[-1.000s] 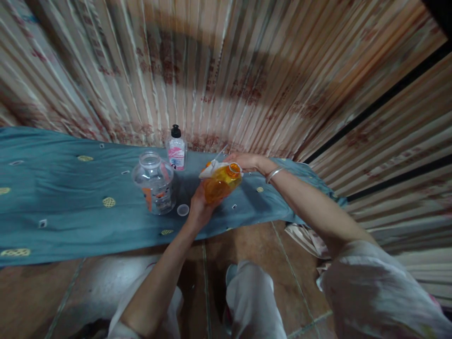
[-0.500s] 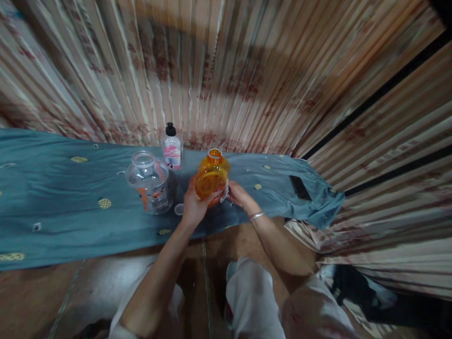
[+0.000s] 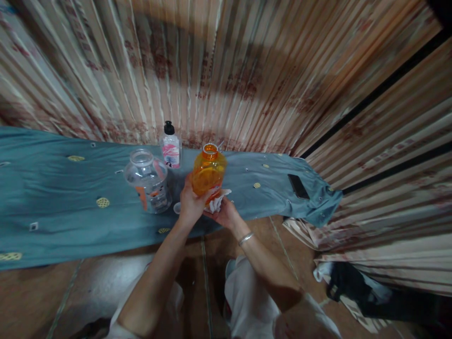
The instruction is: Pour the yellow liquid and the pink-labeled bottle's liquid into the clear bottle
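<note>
Orange jar (image 3: pixel 209 172) stands upright with its mouth open, just above the near edge of the blue cloth (image 3: pixel 63 207), gripped around its lower side by the left hand (image 3: pixel 190 203). Right hand (image 3: pixel 224 214) is clenched on a white rag (image 3: pixel 216 201) pressed to the jar's base. Left of the jar sit a clear jar (image 3: pixel 148 181) and a small lid (image 3: pixel 177 207); a pink-labelled bottle (image 3: pixel 171 146) stands behind; a phone (image 3: pixel 298 186) lies well to its right
</note>
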### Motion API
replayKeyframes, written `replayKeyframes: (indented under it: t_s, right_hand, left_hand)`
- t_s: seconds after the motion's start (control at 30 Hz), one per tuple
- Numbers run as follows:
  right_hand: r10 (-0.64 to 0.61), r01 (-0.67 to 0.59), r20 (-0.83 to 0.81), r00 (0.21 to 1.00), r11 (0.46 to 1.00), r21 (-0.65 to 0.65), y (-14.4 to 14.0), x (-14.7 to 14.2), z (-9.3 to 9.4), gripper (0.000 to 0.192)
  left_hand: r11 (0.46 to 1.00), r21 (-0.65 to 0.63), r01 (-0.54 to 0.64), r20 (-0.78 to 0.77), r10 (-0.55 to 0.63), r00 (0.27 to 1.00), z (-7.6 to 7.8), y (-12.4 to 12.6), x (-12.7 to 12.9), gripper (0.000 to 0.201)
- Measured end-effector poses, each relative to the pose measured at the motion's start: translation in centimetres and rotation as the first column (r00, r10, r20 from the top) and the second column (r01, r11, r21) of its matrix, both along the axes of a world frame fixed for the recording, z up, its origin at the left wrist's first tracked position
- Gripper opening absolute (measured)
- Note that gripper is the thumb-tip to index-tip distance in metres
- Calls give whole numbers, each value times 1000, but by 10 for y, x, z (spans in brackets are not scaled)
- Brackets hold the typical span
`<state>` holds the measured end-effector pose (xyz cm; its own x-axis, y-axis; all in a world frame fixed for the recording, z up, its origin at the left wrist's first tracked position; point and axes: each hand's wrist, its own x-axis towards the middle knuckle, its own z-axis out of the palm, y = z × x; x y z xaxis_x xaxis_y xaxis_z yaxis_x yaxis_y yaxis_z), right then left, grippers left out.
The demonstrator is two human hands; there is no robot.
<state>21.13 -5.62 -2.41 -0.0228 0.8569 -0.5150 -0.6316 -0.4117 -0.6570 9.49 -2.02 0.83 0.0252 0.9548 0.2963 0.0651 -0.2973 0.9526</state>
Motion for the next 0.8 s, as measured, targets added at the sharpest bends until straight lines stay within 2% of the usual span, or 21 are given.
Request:
replayKeyframes:
  t_s: [0.27,0.37,0.43,0.47,0.5,0.53,0.67,0.77,0.8]
  right_hand:
    - [-9,19,110,994,996,-87,-30,-6,1,28]
    - [-13,18,162,987,999,-34,-43,7,0,26]
    - [-32,18,289,957,999,51,-49,21,0,28]
    - [-51,13,398,916,995,98,-50,30,1,33]
    - [-88,9,537,839,989,149,-50,39,3,38]
    - [-141,4,685,715,980,197,-49,48,6,43]
    - [-197,12,832,518,975,224,-33,70,19,41]
    - [-150,-69,918,366,980,188,-16,62,25,33]
    - [-80,-158,977,195,981,112,-12,56,24,35]
  left_hand:
    - [1000,14,-2,-3,2,1000,-9,3,-2,65]
    - [1000,19,-22,-34,23,999,-6,3,-6,66]
    - [999,31,-33,-35,34,999,-4,5,-9,65]
    - [999,38,-35,-29,36,999,-3,6,-11,65]
    - [998,45,-39,-24,40,999,-3,6,-13,65]
    - [998,50,-46,-24,47,999,-3,7,-15,64]
    - [995,61,-81,-47,84,995,-2,9,-19,64]
    - [993,85,-81,-44,85,995,-2,9,-19,63]
    - [993,89,-80,-38,84,996,-1,9,-19,63]
